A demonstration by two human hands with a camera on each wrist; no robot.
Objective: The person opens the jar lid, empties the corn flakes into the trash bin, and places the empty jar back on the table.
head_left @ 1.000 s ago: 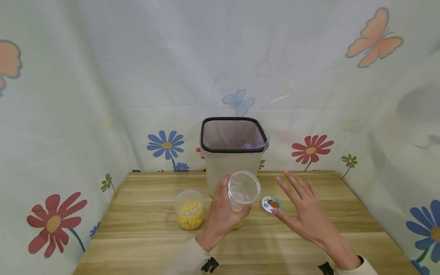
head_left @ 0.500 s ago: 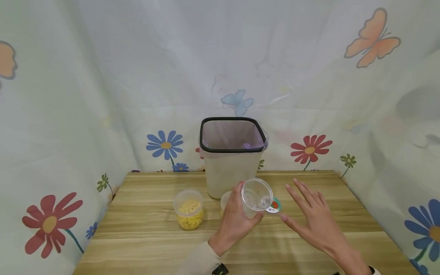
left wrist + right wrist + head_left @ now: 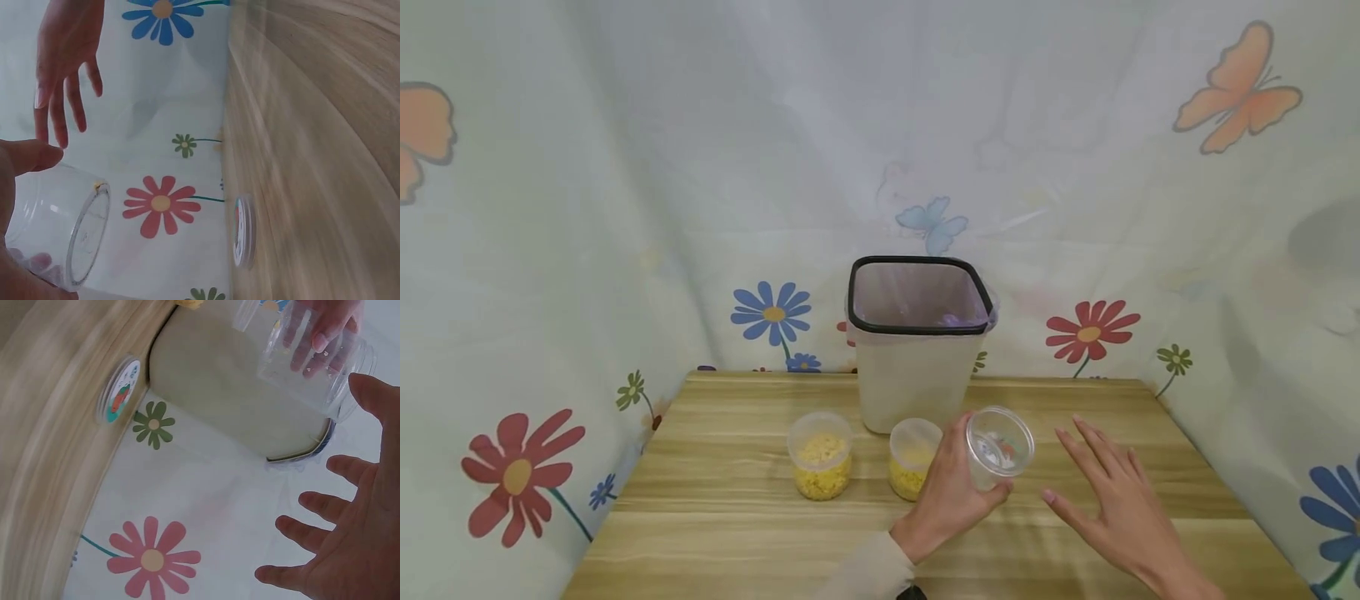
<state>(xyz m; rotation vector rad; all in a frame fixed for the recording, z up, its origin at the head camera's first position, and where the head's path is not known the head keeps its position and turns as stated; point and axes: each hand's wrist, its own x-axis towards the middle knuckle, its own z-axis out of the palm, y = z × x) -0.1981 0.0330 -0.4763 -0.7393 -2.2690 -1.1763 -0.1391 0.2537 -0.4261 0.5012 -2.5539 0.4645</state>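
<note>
In the head view, the left hand [image 3: 953, 493] is gripping the clear jar [image 3: 997, 446], mouth tilting up, right of the bin [image 3: 917, 375]'s front; farther right the right hand [image 3: 1122, 510] is hovering — spread, holding nothing. In the left wrist view, the jar's base is facing counterward. In the right wrist view, a printed lid [image 3: 123, 390] is lying beside the bin.

Left hand [image 3: 949, 492] masks one side of a yellow tub [image 3: 907, 475], the lid [image 3: 120, 394] sits blurred behind the clear jar [image 3: 998, 446] and the table [image 3: 730, 542], near edge first, runs out of the head view!
</note>
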